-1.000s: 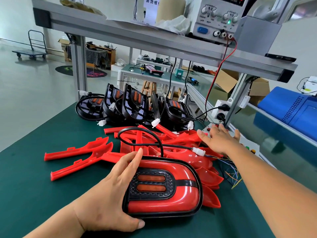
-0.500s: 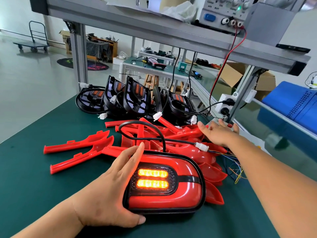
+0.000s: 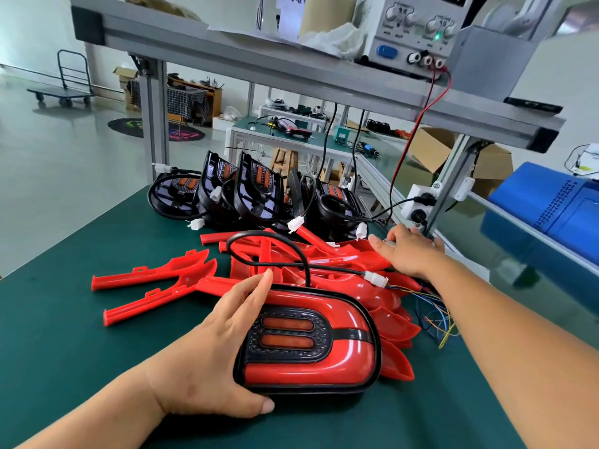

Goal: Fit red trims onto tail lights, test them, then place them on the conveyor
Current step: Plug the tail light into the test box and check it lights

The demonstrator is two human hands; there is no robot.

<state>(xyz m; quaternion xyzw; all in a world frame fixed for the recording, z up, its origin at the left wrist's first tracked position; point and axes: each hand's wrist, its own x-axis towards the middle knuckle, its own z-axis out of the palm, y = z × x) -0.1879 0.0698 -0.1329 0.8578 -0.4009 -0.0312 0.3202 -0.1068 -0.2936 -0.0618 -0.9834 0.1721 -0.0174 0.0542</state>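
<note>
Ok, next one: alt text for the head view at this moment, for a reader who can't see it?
A person's left hand grips a red-trimmed tail light, its amber lamps unlit, on a green mat, while the right hand reaches flat toward the frame post at far right. Loose red trims and bare black tail lights sit behind.

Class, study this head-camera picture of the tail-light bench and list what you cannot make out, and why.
1. Head view: display of the power supply, cut off by the top edge.
2. Head view: what the right hand touches, hidden under its own fingers.
3. Head view: left end of the tail light, covered by the gripping left hand.
</note>
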